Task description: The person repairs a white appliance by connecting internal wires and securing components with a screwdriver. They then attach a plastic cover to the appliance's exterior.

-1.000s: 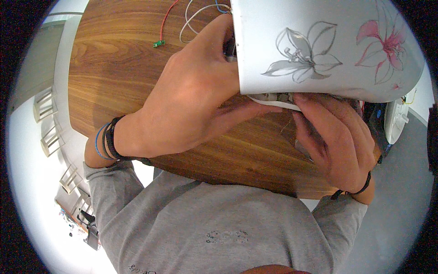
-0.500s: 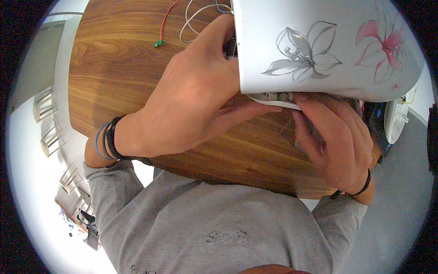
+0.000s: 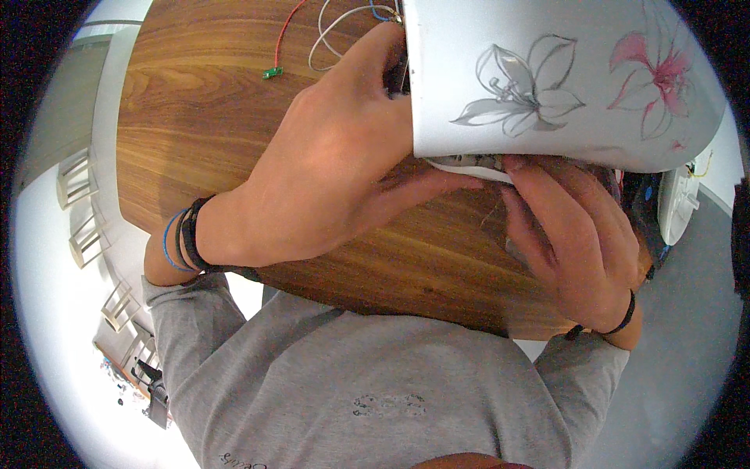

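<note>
White flowered panel [image 3: 547, 78] fills the frame's upper right, tilted above the wooden bench [image 3: 234, 156]. Left hand [image 3: 328, 172] grips its left edge; right hand [image 3: 578, 242] curls under its lower rim. Loose wires [image 3: 328, 31] lie beyond. Next calls for steady lifting, it seems.

Red and white wires [image 3: 312, 35] lie on the wooden table [image 3: 203, 125]; grey floor [image 3: 687, 352] beyond

Home-like workroom, wooden table [image 3: 234, 141], loose coloured wires [image 3: 328, 31], white floor, grey carpet
</note>
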The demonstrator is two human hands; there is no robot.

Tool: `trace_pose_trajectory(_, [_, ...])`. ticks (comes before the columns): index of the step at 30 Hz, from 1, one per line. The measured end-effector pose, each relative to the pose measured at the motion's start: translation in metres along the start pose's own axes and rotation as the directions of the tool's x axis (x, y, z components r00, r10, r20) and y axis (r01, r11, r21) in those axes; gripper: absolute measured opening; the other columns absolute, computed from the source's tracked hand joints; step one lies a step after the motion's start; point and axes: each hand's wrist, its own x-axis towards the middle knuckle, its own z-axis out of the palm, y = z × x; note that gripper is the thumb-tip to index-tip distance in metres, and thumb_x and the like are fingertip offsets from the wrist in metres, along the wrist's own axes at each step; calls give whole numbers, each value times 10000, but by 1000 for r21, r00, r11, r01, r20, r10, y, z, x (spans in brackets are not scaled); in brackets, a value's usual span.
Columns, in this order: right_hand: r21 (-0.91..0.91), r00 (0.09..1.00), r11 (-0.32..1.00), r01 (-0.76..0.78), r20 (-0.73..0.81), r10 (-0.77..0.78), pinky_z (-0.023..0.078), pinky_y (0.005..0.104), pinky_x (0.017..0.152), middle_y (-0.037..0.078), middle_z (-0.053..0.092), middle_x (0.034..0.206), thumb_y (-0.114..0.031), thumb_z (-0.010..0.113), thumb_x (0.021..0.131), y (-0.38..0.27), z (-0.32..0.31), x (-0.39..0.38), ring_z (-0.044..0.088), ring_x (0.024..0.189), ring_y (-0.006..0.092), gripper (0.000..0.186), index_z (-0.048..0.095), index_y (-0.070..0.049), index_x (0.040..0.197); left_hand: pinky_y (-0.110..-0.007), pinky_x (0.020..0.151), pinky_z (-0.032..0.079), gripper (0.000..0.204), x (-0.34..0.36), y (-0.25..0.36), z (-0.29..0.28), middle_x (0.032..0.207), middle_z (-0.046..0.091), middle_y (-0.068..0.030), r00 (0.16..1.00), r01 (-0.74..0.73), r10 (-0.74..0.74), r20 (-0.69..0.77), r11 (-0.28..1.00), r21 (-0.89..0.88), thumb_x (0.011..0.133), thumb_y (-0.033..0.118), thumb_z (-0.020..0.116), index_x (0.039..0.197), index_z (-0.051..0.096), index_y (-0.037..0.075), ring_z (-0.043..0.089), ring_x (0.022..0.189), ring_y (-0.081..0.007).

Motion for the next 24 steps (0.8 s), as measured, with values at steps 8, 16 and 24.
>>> trace_pose_trajectory(8, [26, 999, 998, -49, -1, 49, 619, 398, 815, 155, 787, 1064, 46, 875, 789, -1, 0, 0, 772, 925, 319, 501, 673, -13, 1244, -431, 1029, 529, 499, 1, 2, -3, 1252, 749, -106, 999, 29, -29, 31, 1000, -1, 799, 128, 934, 1258, 746, 80, 702, 1187, -323])
trace_pose_trajectory(16, [29, 998, 998, -61, 19, 61, 614, 408, 802, 173, 778, 1066, 56, 858, 808, -4, 0, 0, 767, 904, 337, 502, 650, 2, 1262, -445, 1025, 532, 473, 1, 2, -1, 1267, 747, -111, 999, 32, -33, 41, 999, 31, 816, 136, 913, 1257, 751, 86, 699, 1200, -331])
trace_pose_trajectory(24, [38, 999, 998, -50, 20, 49, 610, 421, 778, 200, 766, 1060, 69, 850, 812, -3, 2, -3, 762, 899, 357, 506, 636, 20, 1268, -448, 1037, 526, 511, -1, 0, -4, 1302, 734, -125, 999, -2, 2, 53, 1000, -3, 812, 99, 911, 1289, 731, 77, 690, 1221, -332])
